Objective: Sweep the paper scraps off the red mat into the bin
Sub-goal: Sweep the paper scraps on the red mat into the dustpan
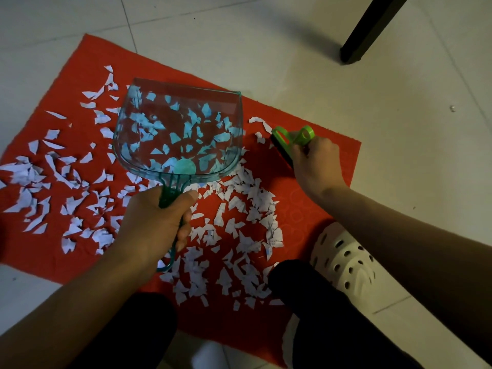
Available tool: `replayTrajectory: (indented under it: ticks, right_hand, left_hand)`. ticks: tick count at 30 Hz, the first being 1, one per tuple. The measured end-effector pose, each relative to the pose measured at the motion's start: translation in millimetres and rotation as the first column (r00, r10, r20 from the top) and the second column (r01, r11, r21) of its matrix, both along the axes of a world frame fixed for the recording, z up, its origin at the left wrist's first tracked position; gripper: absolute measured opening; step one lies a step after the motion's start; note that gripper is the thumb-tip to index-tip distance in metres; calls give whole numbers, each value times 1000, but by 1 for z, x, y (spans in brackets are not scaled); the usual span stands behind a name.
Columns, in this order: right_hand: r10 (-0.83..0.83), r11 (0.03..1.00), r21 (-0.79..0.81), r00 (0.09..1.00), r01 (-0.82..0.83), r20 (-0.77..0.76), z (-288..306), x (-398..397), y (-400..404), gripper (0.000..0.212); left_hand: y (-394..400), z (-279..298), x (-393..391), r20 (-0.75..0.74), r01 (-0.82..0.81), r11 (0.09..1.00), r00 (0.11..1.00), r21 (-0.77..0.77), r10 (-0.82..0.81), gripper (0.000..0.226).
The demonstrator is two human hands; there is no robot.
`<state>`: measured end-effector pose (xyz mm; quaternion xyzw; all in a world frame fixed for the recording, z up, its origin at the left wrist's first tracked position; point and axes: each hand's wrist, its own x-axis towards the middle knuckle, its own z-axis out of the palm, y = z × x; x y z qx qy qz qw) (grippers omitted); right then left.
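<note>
Nearest the camera: dark-clothed knees at the near edge of the red mat (pixel 306 209), spread on the tiled floor (pixel 399 115). At the left and middle of the mat, paper scraps (pixel 239 225) scattered thick, from the left edge across to a dense patch near the near edge; few at the right edge, none yet gathered. Left hand (pixel 157 222) curled tight round the green handle of a clear teal dustpan (pixel 181 129), pan tilted up off the mat over the middle, open lip pointing toward the far edge; scraps seen through its clear floor, whether inside or under it cannot tell. Further right, right hand (pixel 316 163) gripping a small green-handled brush (pixel 292 142), dark bristles down near the far right corner, touching or just above the mat. Relation that counts: main heap lying left of and nearer than the brush, between the two hands, with the pan's long axis running away from the body. Likely next: pan laid flat with lip facing the scraps, brush drawn leftward toward it. At far right, a white perforated clog (pixel 343 257) beside the mat's near right corner; a dark furniture leg (pixel 370 30) well beyond. No bin in view.
</note>
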<state>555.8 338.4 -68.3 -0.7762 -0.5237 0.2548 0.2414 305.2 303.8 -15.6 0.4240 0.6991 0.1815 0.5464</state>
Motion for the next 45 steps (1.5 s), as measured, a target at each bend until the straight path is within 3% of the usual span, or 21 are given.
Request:
replayTrajectory:
  ticks: [4,7,13,21,29,36,42,45]
  right_hand:
    - [101,995,-17,995,-101,11,-3,-9,0,24]
    - [215,976,-19,974,-217,-69,-1,-23,-6,28]
    - [83,994,71,996,-81,-19,4,-9,1,32]
    - [-26,998,50,997,22,72,0,5,32,31]
    - [110,993,-41,994,-110,14,2,-13,29,30]
    - [-6,999,37,998,4,56,5,3,45,29]
    - [78,996,-45,991,-74,106,5,-15,57,21]
    - [159,986,-47,986,-157,41,5,-25,52,23]
  left_hand:
    - [0,-1,1,3,-5,1000,1000,0,5,39]
    - [0,-1,1,3,-12,1000,1000,0,12,39]
    - [1,-1,0,8,-23,1000,1000,5,23,37]
    - [1,-1,-1,-2,-12,1000,1000,15,12,39]
    - [1,-2,-3,9,-40,999,999,-1,40,38]
    - [1,-2,-7,13,-62,998,998,-5,62,38]
    - [1,-1,-7,9,-65,998,998,-4,65,37]
    - [1,1,-8,7,-55,998,998,3,55,38]
